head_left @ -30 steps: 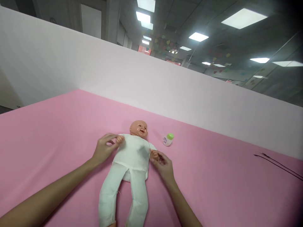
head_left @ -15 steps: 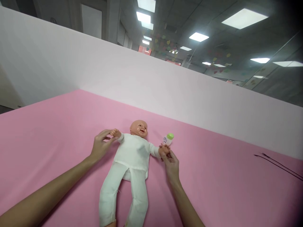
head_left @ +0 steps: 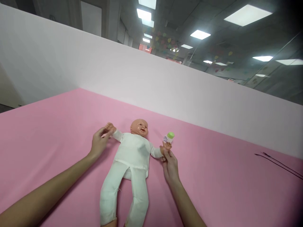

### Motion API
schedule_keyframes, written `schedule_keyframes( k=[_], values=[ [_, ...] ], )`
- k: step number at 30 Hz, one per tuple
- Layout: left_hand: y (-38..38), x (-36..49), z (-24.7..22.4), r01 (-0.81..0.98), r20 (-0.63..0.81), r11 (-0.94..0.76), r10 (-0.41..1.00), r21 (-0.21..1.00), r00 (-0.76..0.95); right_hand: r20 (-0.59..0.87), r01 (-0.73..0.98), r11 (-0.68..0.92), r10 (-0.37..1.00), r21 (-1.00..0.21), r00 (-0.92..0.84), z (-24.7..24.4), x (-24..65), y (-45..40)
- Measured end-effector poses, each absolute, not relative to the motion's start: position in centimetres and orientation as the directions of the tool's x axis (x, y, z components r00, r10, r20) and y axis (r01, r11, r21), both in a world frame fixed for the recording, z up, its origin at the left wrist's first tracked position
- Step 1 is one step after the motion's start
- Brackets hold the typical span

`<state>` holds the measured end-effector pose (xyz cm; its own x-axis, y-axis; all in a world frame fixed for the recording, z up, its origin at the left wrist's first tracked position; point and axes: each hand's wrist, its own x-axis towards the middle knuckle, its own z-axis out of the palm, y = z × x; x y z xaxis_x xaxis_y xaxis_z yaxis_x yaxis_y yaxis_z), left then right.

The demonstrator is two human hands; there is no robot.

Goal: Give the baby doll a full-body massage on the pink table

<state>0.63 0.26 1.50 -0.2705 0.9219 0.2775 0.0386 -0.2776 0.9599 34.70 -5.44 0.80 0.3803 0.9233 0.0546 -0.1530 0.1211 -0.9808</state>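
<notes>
A bald baby doll (head_left: pixel 132 150) in a white top and white trousers lies face up on the pink surface (head_left: pixel 220 183). Its arms are spread to both sides. My left hand (head_left: pixel 99 142) grips the doll's hand at the left between thumb and fingers. The doll's other hand, at the right, is pinched in my right hand (head_left: pixel 170 164). Just beyond that doll hand is a small clear bottle (head_left: pixel 168 137) with a green cap and a printed label; its lower end is partly hidden behind the doll's fingers.
Two thin dark cables (head_left: pixel 279 164) lie at the right edge of the pink surface. A white partition (head_left: pixel 151 82) runs along the back and left. Ceiling lights and a glass wall with coloured stickers show beyond it.
The doll's hand at the left has moved outward and up with my left hand, straightening that arm. The doll's hand at the right has tilted slightly up toward the bottle.
</notes>
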Motion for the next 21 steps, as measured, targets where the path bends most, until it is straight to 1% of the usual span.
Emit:
schedule_keyframes(
  k=[1, 3, 4, 5, 6, 8, 10, 11, 13, 15, 17, 19, 21],
  values=[
    [0.8, 0.2, 1.2, -0.083, 0.160, -0.198, 0.928, 0.977, -0.336, 0.006, -0.225, 0.113, 0.903, -0.968, 0.429, 0.5, 35.5, -5.0],
    [1.8, -0.5, 0.4, -0.318, -0.057, -0.073, 0.923, 0.945, -0.382, -0.049, -0.317, 0.120, 0.877, -0.941, 0.478, 0.0, 37.1, -4.4],
    [2.1, -0.8, 0.1, -0.401, -0.127, -0.040, 0.915, 0.915, -0.383, -0.055, -0.328, 0.124, 0.872, -0.936, 0.487, -0.3, 37.7, -4.2],
    [2.3, -0.9, -0.1, -0.446, -0.163, -0.027, 0.910, 0.895, -0.382, -0.045, -0.317, 0.129, 0.871, -0.940, 0.489, -0.4, 38.0, -4.0],
    [2.2, -0.9, -0.2, -0.450, -0.161, -0.030, 0.910, 0.892, -0.381, -0.023, -0.290, 0.136, 0.875, -0.947, 0.484, -0.4, 38.2, -4.0],
    [1.7, -0.6, 0.3, -0.354, -0.062, -0.082, 0.924, 0.932, -0.378, 0.043, -0.211, 0.155, 0.888, -0.965, 0.457, 0.1, 37.7, -4.3],
    [0.8, 0.1, 1.3, -0.180, 0.112, -0.185, 0.929, 0.966, -0.352, 0.111, -0.133, 0.181, 0.903, -0.974, 0.415, 0.9, 36.5, -5.0],
    [0.3, 0.5, 1.7, -0.090, 0.205, -0.244, 0.928, 0.966, -0.312, 0.146, -0.092, 0.193, 0.915, -0.977, 0.375, 1.4, 35.8, -5.3],
    [-0.5, 1.3, 2.1, 0.044, 0.343, -0.340, 0.927, 0.939, -0.152, 0.217, 0.026, 0.217, 0.948, -0.976, 0.234, 2.0, 34.5, -6.1],
    [-1.0, 1.8, 1.9, 0.090, 0.402, -0.408, 0.913, 0.909, 0.073, 0.241, 0.177, 0.236, 0.970, -0.956, 0.009, 2.3, 33.4, -6.9],
    [-1.2, 2.1, 1.3, 0.103, 0.438, -0.475, 0.862, 0.874, 0.254, 0.207, 0.298, 0.254, 0.962, -0.920, -0.180, 2.1, 32.7, -7.4],
    [-1.2, 2.2, 0.7, 0.127, 0.482, -0.543, 0.813, 0.830, 0.327, 0.182, 0.342, 0.261, 0.952, -0.903, -0.244, 1.8, 32.3, -7.7],
    [-1.1, 2.1, 0.7, 0.158, 0.504, -0.570, 0.802, 0.806, 0.320, 0.193, 0.315, 0.248, 0.962, -0.916, -0.194, 1.6, 32.4, -7.5]
  ],
)
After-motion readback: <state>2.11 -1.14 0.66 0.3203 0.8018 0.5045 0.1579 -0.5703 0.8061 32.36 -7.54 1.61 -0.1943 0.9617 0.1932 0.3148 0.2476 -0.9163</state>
